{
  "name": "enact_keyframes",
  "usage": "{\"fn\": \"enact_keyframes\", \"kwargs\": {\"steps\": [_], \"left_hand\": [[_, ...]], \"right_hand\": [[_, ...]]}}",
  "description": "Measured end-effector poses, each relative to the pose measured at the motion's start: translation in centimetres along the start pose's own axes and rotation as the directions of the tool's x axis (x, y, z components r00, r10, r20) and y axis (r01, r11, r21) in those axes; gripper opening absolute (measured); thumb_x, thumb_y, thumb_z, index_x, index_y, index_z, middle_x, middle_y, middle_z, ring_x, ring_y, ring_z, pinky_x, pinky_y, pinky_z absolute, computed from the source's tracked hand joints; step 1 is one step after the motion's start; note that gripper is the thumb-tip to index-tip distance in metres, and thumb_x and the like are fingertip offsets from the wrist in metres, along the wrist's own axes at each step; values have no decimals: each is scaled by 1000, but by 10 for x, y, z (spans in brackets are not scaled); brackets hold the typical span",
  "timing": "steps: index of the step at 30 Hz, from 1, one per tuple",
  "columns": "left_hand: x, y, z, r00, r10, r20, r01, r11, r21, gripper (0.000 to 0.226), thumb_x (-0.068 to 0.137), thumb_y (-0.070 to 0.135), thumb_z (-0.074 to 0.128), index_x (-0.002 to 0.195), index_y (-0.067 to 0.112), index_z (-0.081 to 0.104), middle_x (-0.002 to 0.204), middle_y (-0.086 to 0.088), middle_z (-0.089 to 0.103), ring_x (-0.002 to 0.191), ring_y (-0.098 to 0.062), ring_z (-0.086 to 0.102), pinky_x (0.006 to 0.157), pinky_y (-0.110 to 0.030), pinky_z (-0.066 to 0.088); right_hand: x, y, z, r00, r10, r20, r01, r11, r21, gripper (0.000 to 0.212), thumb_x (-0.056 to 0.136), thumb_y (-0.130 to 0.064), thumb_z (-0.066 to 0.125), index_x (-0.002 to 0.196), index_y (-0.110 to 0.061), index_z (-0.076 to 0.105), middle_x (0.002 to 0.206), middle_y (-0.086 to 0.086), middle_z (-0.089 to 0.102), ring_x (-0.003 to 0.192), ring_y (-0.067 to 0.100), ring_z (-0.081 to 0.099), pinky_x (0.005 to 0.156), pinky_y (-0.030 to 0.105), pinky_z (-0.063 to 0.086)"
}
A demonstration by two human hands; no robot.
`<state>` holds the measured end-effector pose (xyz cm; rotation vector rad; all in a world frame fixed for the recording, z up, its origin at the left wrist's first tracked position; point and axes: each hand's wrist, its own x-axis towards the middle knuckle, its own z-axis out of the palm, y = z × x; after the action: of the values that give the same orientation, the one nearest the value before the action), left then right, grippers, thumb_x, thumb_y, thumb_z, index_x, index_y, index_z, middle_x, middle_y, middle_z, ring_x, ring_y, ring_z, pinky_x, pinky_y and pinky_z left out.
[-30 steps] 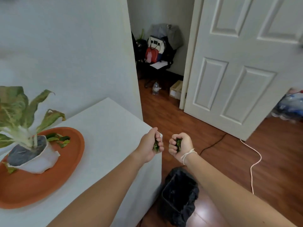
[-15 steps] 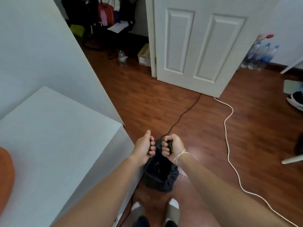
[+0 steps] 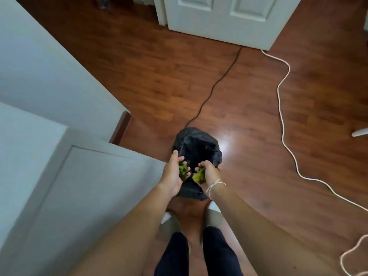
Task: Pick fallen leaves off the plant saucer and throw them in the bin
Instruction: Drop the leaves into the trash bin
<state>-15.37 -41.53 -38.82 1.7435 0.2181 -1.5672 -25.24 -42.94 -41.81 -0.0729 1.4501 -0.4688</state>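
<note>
A small bin lined with a black bag (image 3: 196,144) stands on the wooden floor right in front of my feet. Both my hands hover over its mouth. My left hand (image 3: 173,175) has its fingers loosening around a clump of dark green leaves (image 3: 182,170). My right hand (image 3: 209,175), with a white string at the wrist, still cups a bunch of yellow-green leaves (image 3: 198,175). The palms face each other, a few centimetres apart. The plant and its saucer are out of view.
A white cabinet (image 3: 59,186) fills the left side, its corner close to my left forearm. A black cable (image 3: 215,84) and a white cable (image 3: 282,108) run across the floor. A white door (image 3: 229,22) stands at the top.
My view has tilted down from the table to the floor. Both fists moved over the bin and have started to loosen, so the leaves show between the fingers.
</note>
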Motion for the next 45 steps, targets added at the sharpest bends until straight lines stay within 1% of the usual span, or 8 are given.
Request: {"fn": "enact_keyframes", "kwargs": {"steps": [6, 12, 20, 23, 28, 31, 33, 45], "left_hand": [[47, -19, -10, 989, -85, 120, 79, 995, 58, 56, 92, 55, 39, 133, 16, 45, 137, -11, 53, 111, -22, 56, 95, -33, 42], [57, -22, -6, 979, -151, 136, 134, 983, 122, 81, 92, 58, 35, 152, 9, 9, 160, -15, 13, 147, -32, 19, 119, -41, 18], [44, -13, 5, 982, -125, 144, 104, 984, 147, 78, 93, 55, 35, 151, 8, 13, 160, -15, 16, 146, -32, 22, 118, -40, 21], [36, -5, 9, 983, -103, 154, 77, 983, 165, 76, 94, 55, 34, 152, 10, 15, 160, -14, 17, 145, -31, 24, 117, -39, 23], [30, 1, 7, 983, -84, 161, 50, 978, 204, 72, 95, 53, 32, 152, 11, 16, 160, -14, 18, 144, -31, 26, 115, -40, 25], [29, 2, 5, 986, -79, 146, 47, 977, 208, 71, 95, 53, 34, 151, 11, 18, 159, -14, 22, 143, -31, 30, 113, -40, 29], [29, 2, 3, 987, -76, 141, 46, 977, 209, 71, 95, 53, 34, 151, 12, 19, 158, -13, 23, 142, -31, 32, 112, -40, 31], [16, 3, -2, 988, -55, 142, 23, 976, 218, 71, 94, 53, 35, 151, 12, 20, 157, -14, 25, 140, -32, 34, 112, -41, 32]], "right_hand": [[41, 12, -4, 999, 26, -30, -25, 999, 27, 26, 98, -28, 44, 96, -6, 58, 79, 8, 58, 65, 21, 54, 62, 29, 45], [37, 5, -7, 994, 89, 56, -86, 995, -44, 67, 94, -48, 43, 150, -15, 27, 156, 6, 29, 143, 27, 29, 116, 39, 25], [24, -5, -9, 999, 42, 9, -42, 996, -80, 61, 97, -46, 37, 149, -16, 28, 155, 5, 31, 140, 26, 33, 113, 39, 27], [21, -14, -6, 999, 33, -26, -37, 989, -146, 40, 97, -35, 39, 131, -13, 46, 131, 9, 50, 101, 23, 54, 87, 32, 42], [18, -21, -1, 994, 25, -106, -53, 961, -272, 20, 96, -23, 43, 81, -11, 46, 71, 1, 38, 55, 13, 33, 51, 24, 28], [23, -30, 6, 987, 120, -110, -140, 970, -197, 33, 98, -12, 37, 122, 4, 53, 88, 9, 51, 72, 18, 45, 63, 24, 35], [22, -36, 7, 973, 168, -161, -191, 972, -139, 49, 101, -5, 26, 150, -1, 24, 136, 20, 45, 105, 24, 44, 79, 29, 31], [-2, -15, -2, 998, 36, 59, -24, 980, -196, 60, 94, -38, 45, 149, -17, 30, 157, 5, 28, 145, 22, 25, 115, 35, 20]]}}
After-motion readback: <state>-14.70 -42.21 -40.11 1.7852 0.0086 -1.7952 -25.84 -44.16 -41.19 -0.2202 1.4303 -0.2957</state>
